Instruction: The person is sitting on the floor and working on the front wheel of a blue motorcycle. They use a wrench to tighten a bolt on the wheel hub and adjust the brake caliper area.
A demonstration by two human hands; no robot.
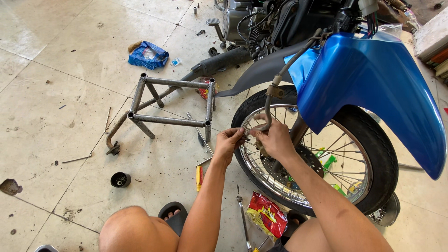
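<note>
Squatting on a tiled floor, a person pinches the end of a grey brake cable (269,105) between left hand (228,142) and right hand (275,139) beside a chrome spoked front wheel (311,154); the cable appears not yet attached, and tools lie below the hands

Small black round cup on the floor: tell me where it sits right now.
In the head view, the small black round cup sits on the tiled floor at lower left, just below the foot of the grey metal tube stand and left of the yellow-handled screwdriver.
</note>
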